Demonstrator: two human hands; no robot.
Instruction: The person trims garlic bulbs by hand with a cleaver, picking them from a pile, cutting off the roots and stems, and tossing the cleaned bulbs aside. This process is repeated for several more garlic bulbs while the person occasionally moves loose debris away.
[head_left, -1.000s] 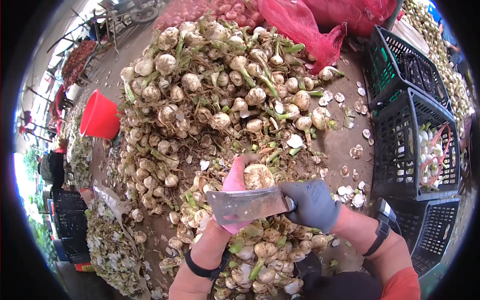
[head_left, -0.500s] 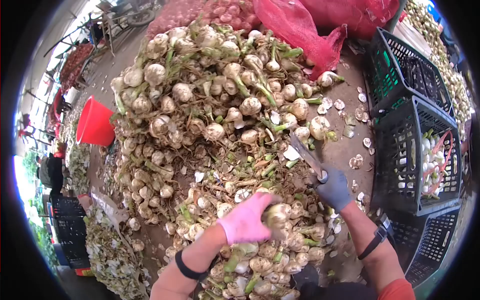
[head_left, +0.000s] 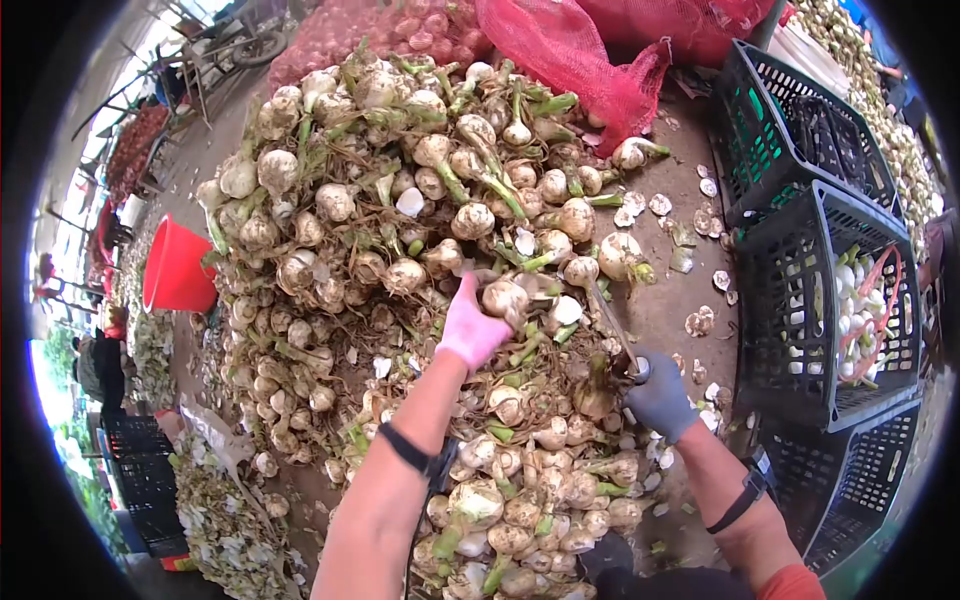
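From the head camera, the left hand (head_left: 470,330) in a pink glove reaches far into the garlic heap (head_left: 400,230), fingers clenched round one garlic bulb (head_left: 503,296). It looks light, firm, papery and dirty; best gripped round the body. The right hand (head_left: 658,398), gray-gloved, grasps a cleaver (head_left: 612,322), blade resting beside it.
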